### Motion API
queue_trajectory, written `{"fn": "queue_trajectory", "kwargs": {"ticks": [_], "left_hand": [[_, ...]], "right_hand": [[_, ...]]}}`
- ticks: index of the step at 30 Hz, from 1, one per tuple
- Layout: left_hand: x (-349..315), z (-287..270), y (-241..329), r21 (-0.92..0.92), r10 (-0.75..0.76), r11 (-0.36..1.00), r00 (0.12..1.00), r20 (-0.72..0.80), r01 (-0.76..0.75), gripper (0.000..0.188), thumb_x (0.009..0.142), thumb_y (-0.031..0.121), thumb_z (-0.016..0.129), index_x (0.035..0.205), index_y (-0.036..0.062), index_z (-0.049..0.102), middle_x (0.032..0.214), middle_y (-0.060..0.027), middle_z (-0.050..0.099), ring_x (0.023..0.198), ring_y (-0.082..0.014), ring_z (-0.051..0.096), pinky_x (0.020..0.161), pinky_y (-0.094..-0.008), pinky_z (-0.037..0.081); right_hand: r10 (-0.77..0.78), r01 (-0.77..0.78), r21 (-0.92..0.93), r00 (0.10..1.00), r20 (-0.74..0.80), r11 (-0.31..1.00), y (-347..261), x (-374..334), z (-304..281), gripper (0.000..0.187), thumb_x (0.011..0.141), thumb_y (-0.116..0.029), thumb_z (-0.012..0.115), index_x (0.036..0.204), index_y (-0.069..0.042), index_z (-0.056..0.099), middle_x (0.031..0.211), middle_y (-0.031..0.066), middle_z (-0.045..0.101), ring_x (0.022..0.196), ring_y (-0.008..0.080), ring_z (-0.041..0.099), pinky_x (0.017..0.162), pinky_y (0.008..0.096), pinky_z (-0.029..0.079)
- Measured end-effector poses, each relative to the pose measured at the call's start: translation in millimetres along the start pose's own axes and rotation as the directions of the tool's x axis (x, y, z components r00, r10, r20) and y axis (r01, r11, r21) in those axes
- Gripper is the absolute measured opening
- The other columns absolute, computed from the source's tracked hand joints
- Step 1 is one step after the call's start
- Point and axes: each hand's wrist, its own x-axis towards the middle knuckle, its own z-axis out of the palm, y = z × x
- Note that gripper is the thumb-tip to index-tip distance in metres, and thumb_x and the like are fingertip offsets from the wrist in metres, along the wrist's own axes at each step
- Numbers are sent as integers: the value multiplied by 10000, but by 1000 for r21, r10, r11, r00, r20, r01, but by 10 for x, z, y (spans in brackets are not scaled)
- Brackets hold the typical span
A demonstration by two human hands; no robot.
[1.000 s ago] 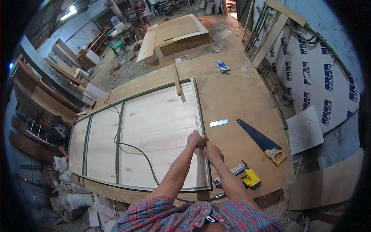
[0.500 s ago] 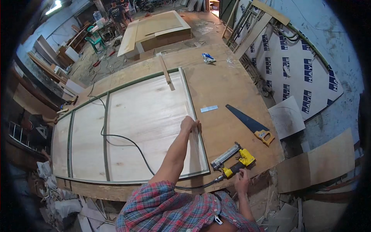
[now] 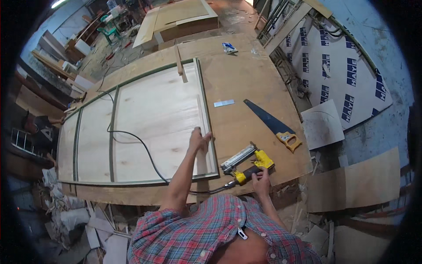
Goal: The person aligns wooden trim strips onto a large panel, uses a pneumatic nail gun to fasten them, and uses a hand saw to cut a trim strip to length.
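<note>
The framed plywood panel (image 3: 145, 119) fills the bench's nine o'clock side. The left hand (image 3: 198, 140) presses flat, open, on its edge strip (image 3: 203, 110); keep it steady there. At four o'clock, the right hand (image 3: 261, 178) closes on the yellow nail gun (image 3: 247, 163)

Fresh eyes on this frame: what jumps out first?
The large pale plywood panel with green framing strips fills the brown workbench, the left hand pressing a strip near its right edge. The right hand grips the yellow nail gun at the near edge; a blue-bladed handsaw lies beyond.
</note>
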Motion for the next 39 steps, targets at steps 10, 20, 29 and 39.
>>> {"fn": "queue_trajectory", "kwargs": {"ticks": [10, 20, 29, 39], "left_hand": [[-531, 66, 76, -74, -76, 995, 992, -99, 69, 610, 773, 398, 771, 1202, 4, 590, 988, -205, 692, 898, -321, 678, 799, -390, 534], [-459, 6, 227, 202, -20, 979, 999, -26, 25, 410, 808, 365, 723, 1065, 51, 670, 908, -182, 703, 853, -321, 680, 747, -411, 528], [-490, -61, 282, 215, 8, 977, 999, -40, 1, 293, 799, 261, 629, 807, -26, 570, 782, -236, 632, 751, -413, 621, 681, -492, 483], [-609, -116, 176, 212, 79, 977, 973, -218, -31, 333, 769, 249, 651, 900, -38, 544, 874, -265, 624, 810, -434, 645, 719, -500, 539]], "right_hand": [[-68, 168, -86, 740, 669, 982, 136, 688, -747, 397, 898, -139, 635, 1267, -47, 520, 696, 65, 660, 604, 134, 625, 588, 308, 516], [-45, 44, 20, 688, 724, 999, 140, 805, -861, 417, 887, -184, 644, 1291, -135, 553, 785, 136, 718, 746, 246, 710, 720, 371, 540], [-57, 61, 15, 781, 622, 998, 157, 657, -800, 427, 883, -162, 645, 1300, -124, 560, 824, 143, 716, 752, 198, 712, 703, 346, 542], [36, -78, 84, 908, 417, 993, 197, 330, -358, 383, 903, -43, 592, 1282, -46, 546, 699, 67, 660, 589, 89, 598, 519, 253, 481]]}}
